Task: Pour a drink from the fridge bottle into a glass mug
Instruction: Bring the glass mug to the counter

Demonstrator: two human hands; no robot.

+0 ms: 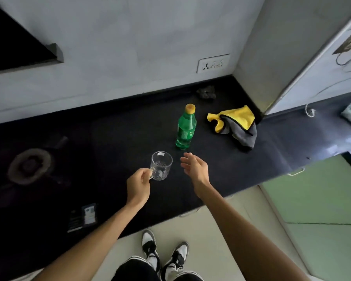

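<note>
While pinching the handle of the glass mug (161,165) with the left hand (139,186), fingers curled round that handle, holds the mug upright, mouth up, just ahead of the knuckles and over the dark counter (118,134); cannot tell whether its base touches the surface. Has the right hand (195,169) just to the right of the mug, apart from it, fingers straight and loosely spread, palm turned inward, gripping nothing.

Green bottle (185,128) upright on the counter beyond the right hand's fingertips, near but not touched, yellow cap (190,108) on. Yellow and grey cloth (237,124) crumpled farther off, ahead and to the right of the right hand, beside the bottle. Small dark lump (206,92) against the wall beyond the bottle. Stove burner (29,165) well to the left of the left hand. Black and white shoes (164,258) on the pale floor, below and between both forearms.
</note>
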